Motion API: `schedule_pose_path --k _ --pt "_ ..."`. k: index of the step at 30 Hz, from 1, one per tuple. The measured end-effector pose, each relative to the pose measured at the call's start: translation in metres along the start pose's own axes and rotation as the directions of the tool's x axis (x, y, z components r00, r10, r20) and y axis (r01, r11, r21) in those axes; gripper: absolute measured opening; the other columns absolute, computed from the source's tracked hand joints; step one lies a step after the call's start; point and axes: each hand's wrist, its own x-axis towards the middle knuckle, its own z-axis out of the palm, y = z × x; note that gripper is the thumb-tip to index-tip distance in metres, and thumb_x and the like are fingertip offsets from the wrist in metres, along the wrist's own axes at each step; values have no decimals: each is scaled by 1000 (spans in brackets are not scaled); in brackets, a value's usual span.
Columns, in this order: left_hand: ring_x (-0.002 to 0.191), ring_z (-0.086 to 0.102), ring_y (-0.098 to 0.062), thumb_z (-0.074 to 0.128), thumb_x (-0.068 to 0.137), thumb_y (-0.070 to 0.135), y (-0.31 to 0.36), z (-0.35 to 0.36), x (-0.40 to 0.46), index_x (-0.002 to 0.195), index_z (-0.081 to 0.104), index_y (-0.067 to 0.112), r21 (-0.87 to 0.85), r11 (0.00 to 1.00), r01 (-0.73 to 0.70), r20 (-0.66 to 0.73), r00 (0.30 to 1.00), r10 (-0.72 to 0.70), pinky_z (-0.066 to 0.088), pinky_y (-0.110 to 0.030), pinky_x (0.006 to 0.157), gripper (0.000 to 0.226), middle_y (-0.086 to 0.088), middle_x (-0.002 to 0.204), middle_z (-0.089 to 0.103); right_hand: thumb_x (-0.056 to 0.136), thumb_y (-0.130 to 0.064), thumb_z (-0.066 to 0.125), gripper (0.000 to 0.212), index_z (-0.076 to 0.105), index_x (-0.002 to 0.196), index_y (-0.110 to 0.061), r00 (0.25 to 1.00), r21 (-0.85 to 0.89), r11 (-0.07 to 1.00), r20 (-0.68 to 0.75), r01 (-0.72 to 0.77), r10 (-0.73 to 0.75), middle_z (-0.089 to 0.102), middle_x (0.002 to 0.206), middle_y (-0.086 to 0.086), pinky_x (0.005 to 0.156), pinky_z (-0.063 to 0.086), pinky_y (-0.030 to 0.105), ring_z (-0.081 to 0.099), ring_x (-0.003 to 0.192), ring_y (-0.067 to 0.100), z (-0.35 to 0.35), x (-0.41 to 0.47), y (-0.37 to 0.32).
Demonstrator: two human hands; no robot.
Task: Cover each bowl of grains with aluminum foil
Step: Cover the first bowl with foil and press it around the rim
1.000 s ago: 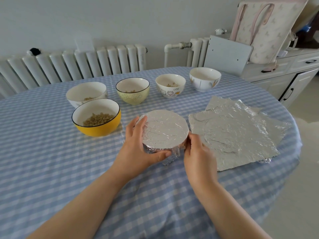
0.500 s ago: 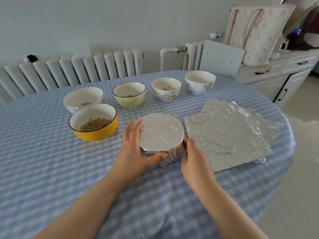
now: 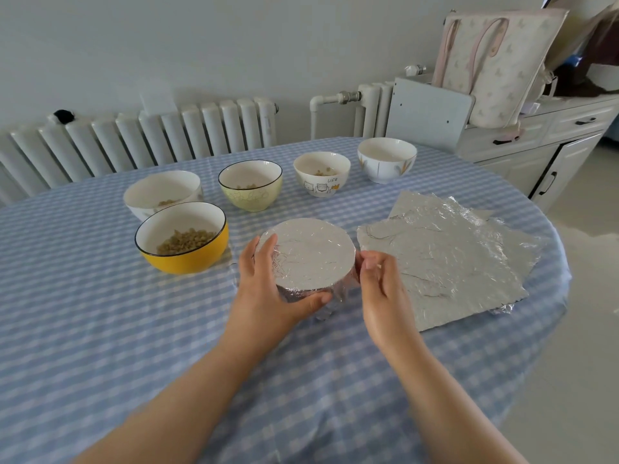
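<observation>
A foil-covered bowl (image 3: 311,252) stands mid-table. My left hand (image 3: 268,289) grips its left side, fingers over the rim and thumb along the front. At the bowl's right rim my right hand (image 3: 382,289) has loosely curled fingertips touching the foil. Uncovered bowls holding grains stand behind: a yellow bowl (image 3: 182,259), a white bowl (image 3: 147,195), a green bowl (image 3: 250,195) and a cartoon-printed white bowl (image 3: 321,187). Another white bowl (image 3: 387,169) is at the far right, its contents unseen. Loose foil sheets (image 3: 445,259) lie flat to the right.
A blue checked cloth (image 3: 100,313) covers the round table, whose edge curves down on the right. A radiator (image 3: 150,142) lines the wall behind. A white cabinet (image 3: 552,149) with a bag (image 3: 495,61) on it stands at the back right.
My right hand has risen from the bowl's lower front-right side to its right rim. My left hand keeps its grip on the bowl.
</observation>
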Motion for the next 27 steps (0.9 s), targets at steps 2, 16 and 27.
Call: schedule_pose_path --k 2,16,27 --pt "143 20 -16 60 53 82 4 4 -3 151 11 29 17 1000 16 -16 1000 -16 33 -38 113 122 11 156 1 100 -35 36 27 49 107 -13 999 52 998 41 -24 22 60 98 -10 74 39 4 55 85 -13 -1 9 3" --pt "146 17 -21 53 58 81 3 4 -4 152 11 24 49 999 15 -12 1000 -15 31 -36 111 118 4 158 0 100 -17 49 5 46 101 -21 997 -26 1000 69 17 -15 59 96 -20 70 41 6 58 92 -1 6 10 19" --pt "146 15 -18 52 54 82 5 2 -3 152 14 24 44 999 23 -5 1000 -23 28 -33 110 119 5 157 1 98 -22 53 10 52 88 -18 993 57 993 -49 -107 110 63 83 -7 59 40 8 57 74 4 10 14 14"
